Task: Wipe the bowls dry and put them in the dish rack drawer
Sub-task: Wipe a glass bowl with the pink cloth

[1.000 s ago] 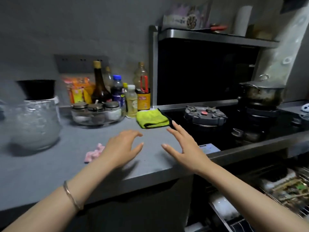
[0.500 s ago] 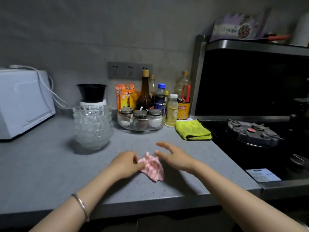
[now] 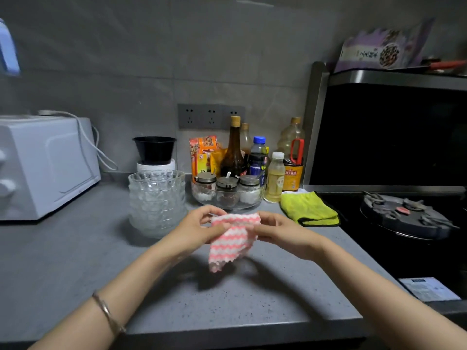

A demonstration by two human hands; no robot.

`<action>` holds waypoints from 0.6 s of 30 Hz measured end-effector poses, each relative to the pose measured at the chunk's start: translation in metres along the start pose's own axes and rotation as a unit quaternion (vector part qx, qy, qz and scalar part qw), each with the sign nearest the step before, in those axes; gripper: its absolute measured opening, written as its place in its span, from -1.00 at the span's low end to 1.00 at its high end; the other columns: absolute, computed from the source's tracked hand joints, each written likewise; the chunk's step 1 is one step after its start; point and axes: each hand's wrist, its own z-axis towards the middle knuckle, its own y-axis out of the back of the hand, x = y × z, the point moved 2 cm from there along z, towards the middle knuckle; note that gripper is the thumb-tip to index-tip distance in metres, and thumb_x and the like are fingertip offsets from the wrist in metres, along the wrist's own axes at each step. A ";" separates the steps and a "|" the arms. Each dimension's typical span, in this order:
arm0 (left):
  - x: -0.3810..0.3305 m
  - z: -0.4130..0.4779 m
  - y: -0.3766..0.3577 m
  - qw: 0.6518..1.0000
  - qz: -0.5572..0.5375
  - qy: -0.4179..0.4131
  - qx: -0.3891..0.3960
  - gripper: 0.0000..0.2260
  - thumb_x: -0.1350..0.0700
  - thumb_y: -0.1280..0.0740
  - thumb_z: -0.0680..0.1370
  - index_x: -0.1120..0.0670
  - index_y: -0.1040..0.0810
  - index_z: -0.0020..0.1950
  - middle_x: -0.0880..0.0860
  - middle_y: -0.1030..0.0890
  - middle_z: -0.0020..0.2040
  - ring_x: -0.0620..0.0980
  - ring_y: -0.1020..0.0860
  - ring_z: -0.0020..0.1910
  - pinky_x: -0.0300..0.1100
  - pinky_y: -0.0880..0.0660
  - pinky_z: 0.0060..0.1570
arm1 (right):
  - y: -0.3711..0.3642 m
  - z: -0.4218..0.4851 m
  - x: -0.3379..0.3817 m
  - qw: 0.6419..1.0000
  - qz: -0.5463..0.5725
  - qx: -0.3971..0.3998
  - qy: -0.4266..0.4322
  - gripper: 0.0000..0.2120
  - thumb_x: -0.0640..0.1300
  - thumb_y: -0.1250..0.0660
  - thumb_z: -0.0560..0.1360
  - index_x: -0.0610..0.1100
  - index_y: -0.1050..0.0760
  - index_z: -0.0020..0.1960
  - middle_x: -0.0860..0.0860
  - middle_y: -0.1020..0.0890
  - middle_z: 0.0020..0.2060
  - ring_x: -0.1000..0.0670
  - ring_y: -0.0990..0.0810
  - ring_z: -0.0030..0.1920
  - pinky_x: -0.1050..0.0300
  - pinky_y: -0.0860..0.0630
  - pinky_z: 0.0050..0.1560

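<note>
Step in hand: readying the wiping cloth; I judge no bowl is being dried at this moment.
Left hand (image 3: 194, 231): pinches one upper corner of the pink-and-white cloth (image 3: 230, 246), thumb on top.
Right hand (image 3: 283, 231): pinches the other upper corner, so the cloth hangs spread between the two hands, above the counter (image 3: 63, 261).
Bowls: the stack of glass bowls (image 3: 156, 203) stands nested on the counter, just beside the left hand and untouched.
Drawer: the dish rack drawer is not in view from here.
Next move, as I read it: one hand keeps the cloth while the other lifts the top bowl off the stack.
Care: the glass looks slippery and tightly nested; lift straight up.
Nearby: a yellow cloth (image 3: 309, 210) lies folded by the stove.
</note>
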 end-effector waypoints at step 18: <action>-0.014 0.015 0.116 0.887 0.367 -0.063 -0.273 -0.64 -0.17 -0.38 0.46 -0.13 -0.53 0.22 0.02 -0.33 0.43 0.08 -0.18 0.45 -0.04 -0.12 0.45 | -0.068 0.058 0.049 0.919 0.381 -0.034 -0.096 -0.57 0.06 -0.15 0.60 -0.23 -0.43 0.30 -0.20 -0.61 0.15 -0.16 -0.58 0.16 -0.08 -0.46 0.19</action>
